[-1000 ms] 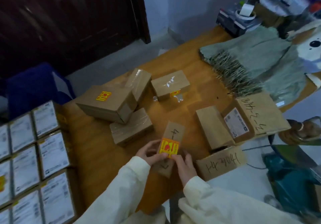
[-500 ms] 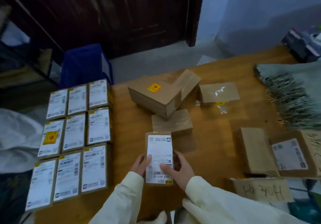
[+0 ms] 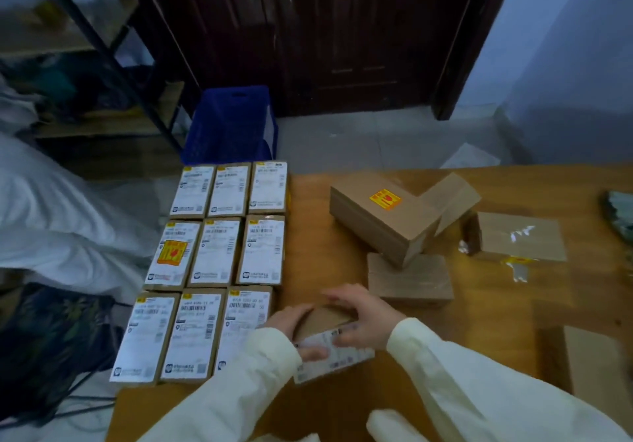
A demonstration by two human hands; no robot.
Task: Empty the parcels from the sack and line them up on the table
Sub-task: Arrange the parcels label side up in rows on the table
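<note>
A small cardboard parcel [image 3: 325, 321] with a white label facing me is held tilted just above the wooden table [image 3: 496, 311]. My left hand [image 3: 291, 325] grips its left side and my right hand [image 3: 363, 318] grips its top and right side. Directly to its left, several labelled parcels [image 3: 219, 253] lie face up in a neat three-wide grid on the table's left end. Loose brown parcels lie further back: a large box with a red-yellow sticker [image 3: 380, 215], a box leaning on it [image 3: 452, 198], a flat one under its corner [image 3: 411, 280] and a taped one [image 3: 520, 239].
A white sack [image 3: 51, 215] bulges at the left, beside the table. A blue plastic crate [image 3: 233, 123] stands on the floor behind the grid, in front of a dark door. Another brown parcel [image 3: 599, 359] lies at the right edge. A metal shelf frame stands at the far left.
The parcel was turned from sticker side to label side, then carried left toward the grid's right side and tilted. My view swung left, bringing the grid to the centre.
</note>
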